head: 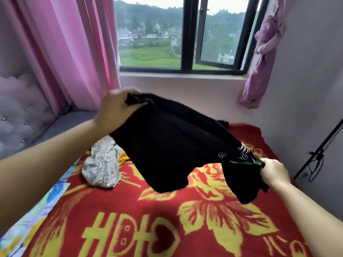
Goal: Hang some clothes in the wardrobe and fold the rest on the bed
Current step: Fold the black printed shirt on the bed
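A black garment [172,143] with a white and green print near one end hangs stretched in the air above the bed [148,229]. My left hand [117,108] grips its upper left end, raised high. My right hand [274,171] grips the printed end, lower and to the right. The cloth sags between them, two loose parts hanging down. A crumpled white patterned garment [102,166] lies on the red and yellow blanket to the left, with a bit of yellow cloth [123,157] beside it. The wardrobe is out of view.
A window [181,34] with dark frames is straight ahead, pink curtains [74,49] at its left, a knotted purple curtain [263,52] at its right. A padded grey headboard [20,115] stands at left. A black stand with cables [315,156] leans by the right wall.
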The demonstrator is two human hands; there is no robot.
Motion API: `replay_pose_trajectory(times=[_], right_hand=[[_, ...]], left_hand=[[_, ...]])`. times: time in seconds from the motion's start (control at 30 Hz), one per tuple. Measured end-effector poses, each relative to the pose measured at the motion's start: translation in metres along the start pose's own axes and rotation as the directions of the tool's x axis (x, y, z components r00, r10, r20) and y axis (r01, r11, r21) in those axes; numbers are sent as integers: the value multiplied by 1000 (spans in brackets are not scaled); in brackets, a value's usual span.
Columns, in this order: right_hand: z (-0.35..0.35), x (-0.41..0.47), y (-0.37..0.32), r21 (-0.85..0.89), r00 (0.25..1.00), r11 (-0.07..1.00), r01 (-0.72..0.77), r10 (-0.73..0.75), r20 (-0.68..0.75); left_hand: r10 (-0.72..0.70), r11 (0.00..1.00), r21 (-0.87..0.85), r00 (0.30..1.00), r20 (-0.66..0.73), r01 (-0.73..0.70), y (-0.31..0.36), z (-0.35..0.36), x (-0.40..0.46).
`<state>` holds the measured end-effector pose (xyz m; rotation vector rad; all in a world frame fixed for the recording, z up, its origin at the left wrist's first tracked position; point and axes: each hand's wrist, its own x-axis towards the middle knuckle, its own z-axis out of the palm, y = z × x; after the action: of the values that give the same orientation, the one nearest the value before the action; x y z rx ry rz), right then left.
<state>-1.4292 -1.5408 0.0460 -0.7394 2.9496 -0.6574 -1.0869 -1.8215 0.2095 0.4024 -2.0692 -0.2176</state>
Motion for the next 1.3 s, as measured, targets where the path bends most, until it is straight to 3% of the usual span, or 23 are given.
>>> replay_pose_trajectory(times=[0.1,0.2,0.27,0.33,0.4,0.43,0.53,0.67,0.8,0.83,0.9,0.93,0.97,1.1,1.17,1.23,1.3], right_hand=[[47,-16,38,124,998,991,-46,39,55],[121,-52,86,57,985,998,-30,20,169],[178,-89,118,-76,914,997,25,8,406],[222,-131,149,-190,798,980,64,65,600],[250,-170,177,-233,721,972,40,134,680],[259,-185,188,-235,704,972,23,151,694],[270,-208,216,-224,695,972,-73,210,687],[269,-199,242,-192,711,962,-196,274,647],[282,-160,252,43,765,897,-441,350,541],[288,-150,251,171,746,810,-561,404,530],[303,-133,244,411,651,514,-753,491,579],[313,-125,242,482,604,365,-796,509,613],[321,-117,237,536,575,241,-809,513,637],[338,-81,220,657,523,-173,-734,472,709],[338,-64,210,729,600,-160,-665,466,650],[328,-44,194,842,754,40,-538,471,459],[308,-28,182,910,866,170,-378,411,283]], left_hand=[[168,985,-10,961,220,-170,-11,17,-110],[225,962,26,844,486,-271,-21,42,-258],[187,952,48,700,689,-301,-26,52,-363],[99,946,75,502,859,-316,-27,51,-460],[-43,942,148,330,943,-302,-20,46,-539],[-104,946,186,297,949,-267,-15,48,-567],[-119,964,194,355,927,-184,6,79,-603],[-37,985,100,393,919,-139,49,157,-573],[-142,987,157,259,955,-37,84,240,-544],[-200,978,208,228,953,-14,90,255,-540],[-330,941,338,232,915,6,94,281,-550],[-387,920,392,173,906,1,93,291,-559],[-444,895,445,103,890,9,93,297,-565],[-523,851,525,86,848,1,88,306,-582],[-524,850,527,80,848,-17,88,306,-586],[-528,848,530,63,847,-16,89,305,-586],[-524,851,525,56,850,12,90,303,-583]])
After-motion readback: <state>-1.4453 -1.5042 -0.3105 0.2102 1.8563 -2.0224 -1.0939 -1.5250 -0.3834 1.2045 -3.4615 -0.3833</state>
